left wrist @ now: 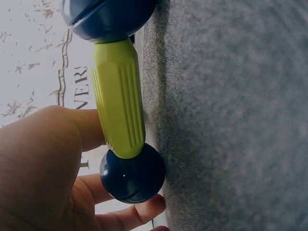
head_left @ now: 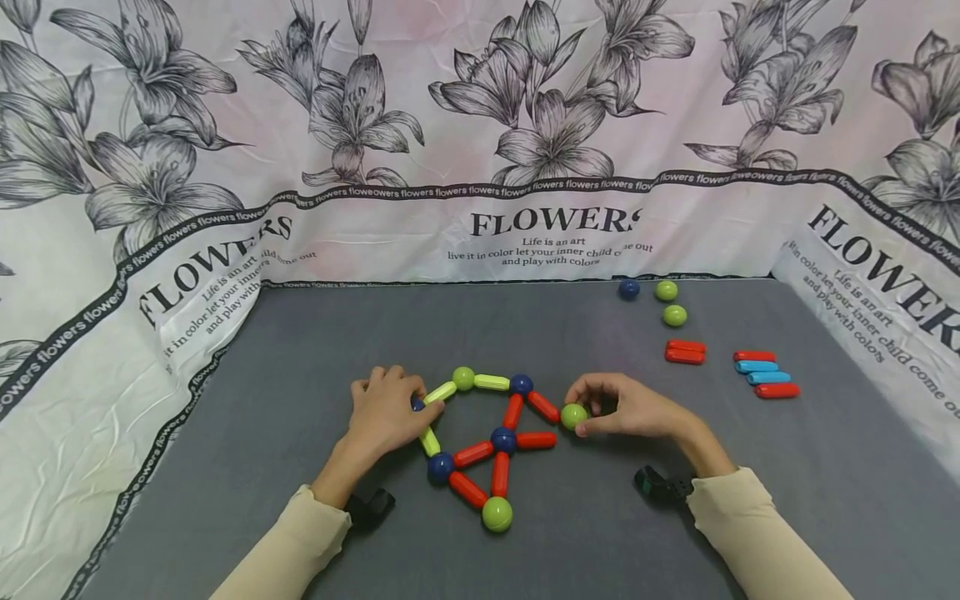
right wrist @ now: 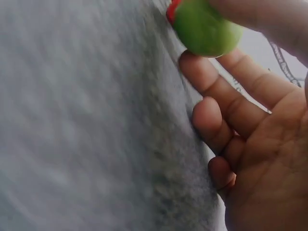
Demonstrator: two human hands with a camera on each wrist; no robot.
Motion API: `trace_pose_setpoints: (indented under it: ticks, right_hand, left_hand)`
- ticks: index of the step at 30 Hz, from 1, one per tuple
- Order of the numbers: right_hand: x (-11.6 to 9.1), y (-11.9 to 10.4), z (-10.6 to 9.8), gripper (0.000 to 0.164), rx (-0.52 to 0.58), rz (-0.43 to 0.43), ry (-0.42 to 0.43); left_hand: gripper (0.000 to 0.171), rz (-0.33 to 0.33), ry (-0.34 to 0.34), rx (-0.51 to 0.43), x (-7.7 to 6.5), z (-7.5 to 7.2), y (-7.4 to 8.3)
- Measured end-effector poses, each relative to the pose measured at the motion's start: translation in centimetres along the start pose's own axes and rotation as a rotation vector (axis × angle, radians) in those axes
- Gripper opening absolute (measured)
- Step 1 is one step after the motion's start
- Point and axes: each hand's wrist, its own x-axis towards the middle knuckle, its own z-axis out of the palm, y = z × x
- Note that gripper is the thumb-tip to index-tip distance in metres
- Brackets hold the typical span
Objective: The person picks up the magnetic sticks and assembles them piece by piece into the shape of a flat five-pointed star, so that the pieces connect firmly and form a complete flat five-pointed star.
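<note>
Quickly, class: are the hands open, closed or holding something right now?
Left hand: holding a dark blue ball.
Right hand: holding a green ball.

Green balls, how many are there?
5: one green ball pinched by the right hand, one between two yellow-green sticks, one at the near ends of two red sticks, two loose at the back right.

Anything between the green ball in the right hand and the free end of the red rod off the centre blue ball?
Nothing visible: just a narrow gap of grey surface between the green ball in the right hand and that lower red rod. The upper red rod lies above the gap.
</note>
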Motion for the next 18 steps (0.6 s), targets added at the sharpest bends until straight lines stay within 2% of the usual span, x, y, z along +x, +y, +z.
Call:
trace_pose_setpoints:
  ticks: [6, 12, 18]
  right_hand:
    - [-0.4, -0.5, 0.7, 0.032, -0.075, -0.007, 0.002]
    - [-0.4, -1.0, 1.4, 0.035, -0.132, 0.034, 0.056]
    - [-0.3, -0.8, 1.9, 0.048, -0.181, 0.041, 0.103]
  left_hand:
    - [0.031, -0.004, -0.009, -0.005, 0.0, 0.0, 0.0]
    - [0.031, 0.000, -0.011, -0.001, 0.0, -0.1, 0.1]
    - [0.030, 0.001, -0.015, -0.002, -0.1, -0.2, 0.1]
